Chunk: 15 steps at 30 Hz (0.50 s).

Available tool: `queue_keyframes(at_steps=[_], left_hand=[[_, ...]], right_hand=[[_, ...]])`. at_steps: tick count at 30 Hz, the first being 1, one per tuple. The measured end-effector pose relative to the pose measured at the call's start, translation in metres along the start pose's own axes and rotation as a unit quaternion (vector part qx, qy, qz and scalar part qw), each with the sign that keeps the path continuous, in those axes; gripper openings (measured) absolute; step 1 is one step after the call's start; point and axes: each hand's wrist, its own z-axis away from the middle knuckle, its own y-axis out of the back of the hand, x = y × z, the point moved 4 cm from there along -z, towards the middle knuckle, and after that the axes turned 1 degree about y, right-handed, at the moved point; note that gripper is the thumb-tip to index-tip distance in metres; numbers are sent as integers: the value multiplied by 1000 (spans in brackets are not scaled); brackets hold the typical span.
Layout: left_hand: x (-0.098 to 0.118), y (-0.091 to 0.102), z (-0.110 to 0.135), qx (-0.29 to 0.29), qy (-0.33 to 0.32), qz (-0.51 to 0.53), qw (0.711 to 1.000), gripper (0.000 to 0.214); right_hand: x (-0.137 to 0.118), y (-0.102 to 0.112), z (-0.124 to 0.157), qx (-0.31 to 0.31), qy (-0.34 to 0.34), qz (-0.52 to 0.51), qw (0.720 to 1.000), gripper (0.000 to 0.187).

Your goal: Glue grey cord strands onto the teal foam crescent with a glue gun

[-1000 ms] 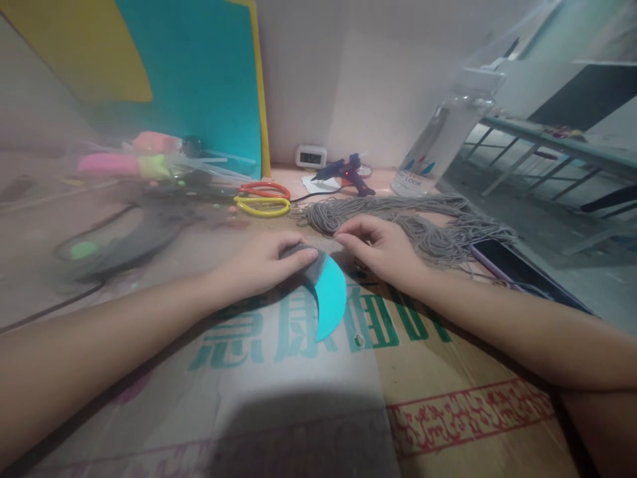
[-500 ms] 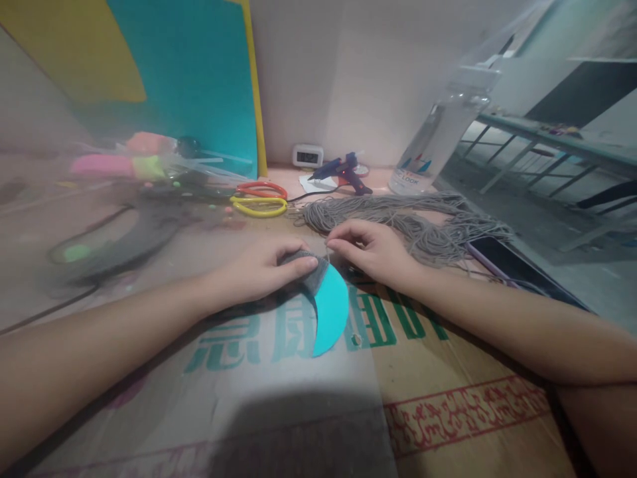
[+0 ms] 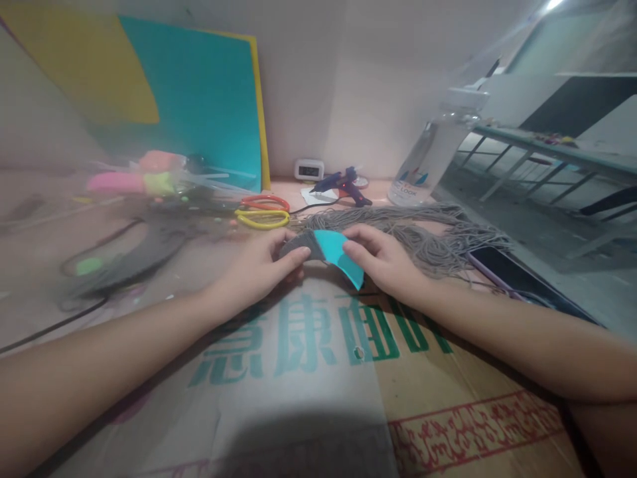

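Note:
Between my two hands is a curved, crescent-like turquoise piece, its left part wrapped in grey yarn. My left hand pinches the yarn-covered end, thumb on top. At the turquoise end, my right hand grips the bare part between thumb and fingers, and the pointed tip hangs below. Just behind the hands lies a loose bundle of grey yarn. Yellow-and-red-handled scissors rest beyond my left hand. Whether a strand runs from the piece to the bundle, I cannot tell.
A blue glue gun with a red light stands by a small digital clock. A clear bottle and a phone are at the right. Turquoise card leans at the back left. Printed cardboard covers the tabletop.
The turquoise end has swung up and to the right, so the piece lies more level. My right hand has gone from pinching yarn to holding that end. The view has tilted slightly.

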Motion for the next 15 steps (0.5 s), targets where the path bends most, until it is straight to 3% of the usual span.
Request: queue_keyframes(at_steps=[4, 9, 15], left_hand=[[3, 3, 0, 28, -32, -38, 998, 30], [10, 15, 1, 155, -99, -41, 982, 27], [16, 9, 2, 58, -109, -77, 989, 30]], right_hand=[[0, -9, 4, -50, -58, -28, 997, 19], [-1, -11, 5, -67, -90, -53, 992, 19], [-4, -16, 7, -114, -139, -92, 979, 21]])
